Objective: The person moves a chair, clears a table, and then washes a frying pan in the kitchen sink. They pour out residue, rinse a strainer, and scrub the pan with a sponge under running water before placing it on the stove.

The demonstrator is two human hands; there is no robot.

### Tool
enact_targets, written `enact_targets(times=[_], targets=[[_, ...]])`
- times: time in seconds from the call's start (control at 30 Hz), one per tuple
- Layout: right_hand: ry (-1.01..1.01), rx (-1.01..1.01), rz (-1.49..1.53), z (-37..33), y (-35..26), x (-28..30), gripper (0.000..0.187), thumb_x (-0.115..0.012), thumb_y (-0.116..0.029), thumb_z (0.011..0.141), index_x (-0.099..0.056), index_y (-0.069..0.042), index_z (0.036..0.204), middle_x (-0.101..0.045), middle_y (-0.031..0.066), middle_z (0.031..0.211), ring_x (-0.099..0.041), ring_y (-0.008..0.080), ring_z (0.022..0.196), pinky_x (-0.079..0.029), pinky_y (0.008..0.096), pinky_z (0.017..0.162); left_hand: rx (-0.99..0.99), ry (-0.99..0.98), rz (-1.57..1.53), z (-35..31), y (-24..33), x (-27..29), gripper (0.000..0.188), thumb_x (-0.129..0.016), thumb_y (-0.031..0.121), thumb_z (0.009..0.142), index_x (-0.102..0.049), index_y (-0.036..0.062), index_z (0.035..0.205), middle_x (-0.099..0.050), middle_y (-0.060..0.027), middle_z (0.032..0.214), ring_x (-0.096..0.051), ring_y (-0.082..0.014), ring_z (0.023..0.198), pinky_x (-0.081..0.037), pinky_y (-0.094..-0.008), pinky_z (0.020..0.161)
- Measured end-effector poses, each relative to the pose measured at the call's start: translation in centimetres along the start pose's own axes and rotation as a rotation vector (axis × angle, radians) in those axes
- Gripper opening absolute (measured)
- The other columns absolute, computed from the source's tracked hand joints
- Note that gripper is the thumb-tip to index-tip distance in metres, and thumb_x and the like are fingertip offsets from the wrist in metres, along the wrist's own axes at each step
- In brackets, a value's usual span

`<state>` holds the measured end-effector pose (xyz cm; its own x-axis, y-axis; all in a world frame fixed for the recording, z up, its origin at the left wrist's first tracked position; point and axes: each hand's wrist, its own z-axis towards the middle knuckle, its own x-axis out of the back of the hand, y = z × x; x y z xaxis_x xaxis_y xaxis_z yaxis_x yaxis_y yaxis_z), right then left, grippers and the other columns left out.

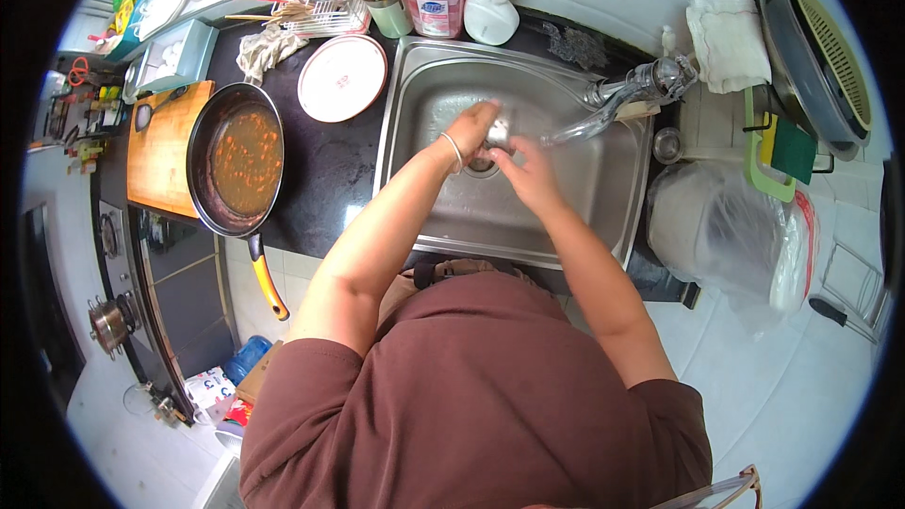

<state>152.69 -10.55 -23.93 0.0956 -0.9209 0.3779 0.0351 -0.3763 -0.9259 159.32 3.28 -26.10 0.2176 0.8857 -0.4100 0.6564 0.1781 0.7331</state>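
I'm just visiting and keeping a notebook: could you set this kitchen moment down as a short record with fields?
Left hand: over the sink, pale band at the wrist
Right hand: beside it, below the faucet, blurred
Between hands: something small and pale, too blurred to name
Left of sink: white plate, black pan
Beyond sink: pink pump bottle
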Motion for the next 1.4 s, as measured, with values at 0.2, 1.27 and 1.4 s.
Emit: enact_targets(times=[0.2,1.27,1.4], targets=[[0.176,-0.981,0.822,0.7,8.8,-2.6,0.011,-0.059,-0.023,0.084,-0.061,-0.012,0.084,-0.06,0.0009,0.082,-0.055,0.0135,0.071,-0.043,0.03,0.056,-0.253,0.665,0.771,1.5,-5.8,5.7,0.049,-0.05,0.039,0.087,-0.05,-0.0022,0.115,-0.056,-0.0196,0.106,-0.058,-0.0294,0.09,-0.049,-0.0394,0.077],[-0.266,-0.484,-0.208,-5.4,18.5,-2.7,0.013,-0.056,-0.013,0.08,-0.063,-0.002,0.082,-0.062,0.0084,0.068,-0.061,0.0171,0.065,-0.048,0.031,0.061,0.114,0.661,-0.297,-33.6,-10.8,28.6,0.022,-0.066,0.025,0.08,-0.053,0.0074,0.083,-0.052,-0.0005,0.065,-0.05,-0.0112,0.051,-0.044,-0.0232,0.048],[-0.12,-0.591,0.043,-6.8,18.6,-1.1,0.013,-0.053,-0.011,0.086,-0.061,-0.001,0.088,-0.062,0.0058,0.07,-0.058,0.0123,0.059,-0.046,0.0243,0.052,-0.129,0.267,-0.695,-31.1,-12.2,28.0,0.019,-0.061,0.024,0.084,-0.051,0.008,0.084,-0.045,0.0016,0.065,-0.042,-0.0065,0.05,-0.039,-0.0202,0.047]])
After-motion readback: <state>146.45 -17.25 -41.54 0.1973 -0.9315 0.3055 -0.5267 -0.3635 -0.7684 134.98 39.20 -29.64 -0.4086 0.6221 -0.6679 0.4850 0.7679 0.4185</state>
